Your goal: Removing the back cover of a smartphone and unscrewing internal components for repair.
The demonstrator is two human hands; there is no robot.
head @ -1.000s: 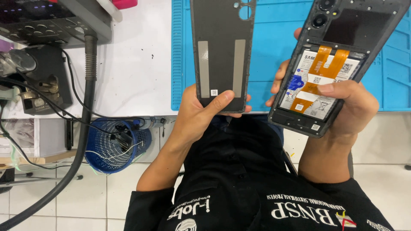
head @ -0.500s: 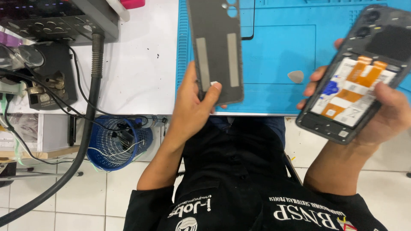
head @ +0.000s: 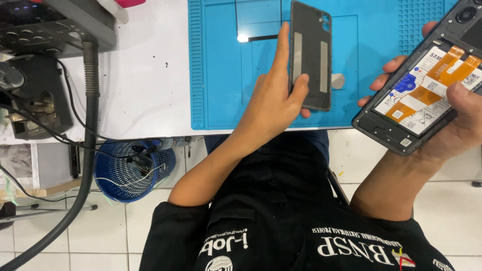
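Note:
My left hand (head: 273, 100) holds a dark grey phone back cover (head: 311, 55) by its lower left edge, inner side up, over the blue silicone work mat (head: 221, 65). Two pale adhesive strips run along the cover. My right hand (head: 454, 118) grips an opened black phone (head: 419, 85) at the right edge of view, tilted, its battery with white label and orange flex cables facing up. The two parts are apart, with bare mat between them.
The mat lies on a white bench (head: 145, 85). A grey equipment box (head: 45, 25) and a thick grey hose (head: 88, 130) stand at the left. Below the bench edge sits a blue mesh basket (head: 128, 173) with wires on a tiled floor.
The left hand has carried the back cover away from my body and down toward the mat. The right hand has moved the opened phone to the right, widening the gap.

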